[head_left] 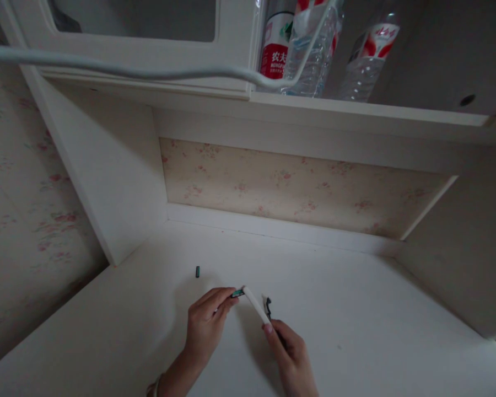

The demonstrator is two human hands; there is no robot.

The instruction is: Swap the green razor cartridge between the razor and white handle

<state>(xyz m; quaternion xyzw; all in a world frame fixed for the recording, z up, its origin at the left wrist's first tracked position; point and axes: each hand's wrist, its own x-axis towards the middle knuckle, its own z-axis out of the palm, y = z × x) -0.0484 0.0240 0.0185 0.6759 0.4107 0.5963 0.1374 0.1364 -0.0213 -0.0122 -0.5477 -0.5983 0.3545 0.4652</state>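
My left hand point(209, 317) pinches a small black-and-green piece point(237, 293) that looks like a razor cartridge. Its far end meets the tip of a slim white handle point(255, 304); whether the two are joined cannot be made out. The lower end of that handle is between the thumb and fingers of my right hand point(287, 344). Just beyond the right fingers shows a thin, curved black piece point(268, 306), and I cannot tell whether it is held or lies on the desk. A second small dark green piece point(197, 272) lies on the desk, up and left of my left hand.
The white desk point(355, 309) runs back to a low ledge and floral wallpaper point(273, 182). Side panels stand left and right. Overhead, a shelf point(367, 110) holds several plastic bottles point(275, 52), and a pale cable point(149, 71) hangs across the cabinet front.
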